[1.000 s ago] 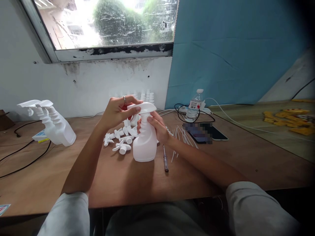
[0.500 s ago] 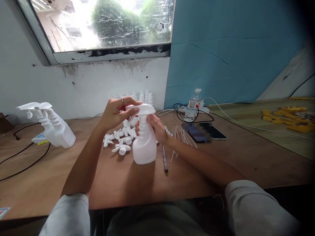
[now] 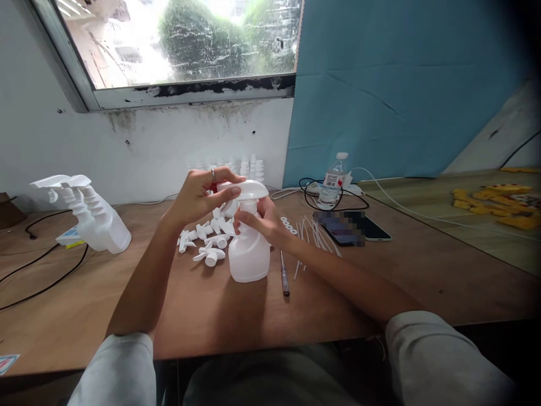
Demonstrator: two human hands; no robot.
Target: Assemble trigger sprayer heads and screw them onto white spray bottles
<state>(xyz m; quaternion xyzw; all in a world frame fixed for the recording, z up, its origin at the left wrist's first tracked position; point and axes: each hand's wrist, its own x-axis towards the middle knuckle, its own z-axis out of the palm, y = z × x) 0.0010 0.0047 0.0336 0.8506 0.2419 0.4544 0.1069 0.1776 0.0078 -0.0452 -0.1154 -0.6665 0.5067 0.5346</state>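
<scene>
White translucent plastic: the spray bottle (image 3: 249, 260) is upright at the table's (image 3: 190, 316) middle, prob. so you can see it square-on. Your L hand (image 3: 194, 194) pinches the trigger head (image 3: 253, 190) up front, prob. keeping it aligned; your R hand (image 3: 273, 224) wraps the neck below, likely for steadiness. Loose trigger heads (image 3: 211, 256), screwdriver (image 3: 284, 279) & thin tubes (image 3: 315, 234) lie w/in reach; 2 sprayers (image 3: 110, 228) are far L.

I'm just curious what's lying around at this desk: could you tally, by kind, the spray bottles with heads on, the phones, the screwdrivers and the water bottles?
Spray bottles with heads on: 3
Phones: 2
Screwdriver: 1
Water bottle: 1
Total: 7
</scene>
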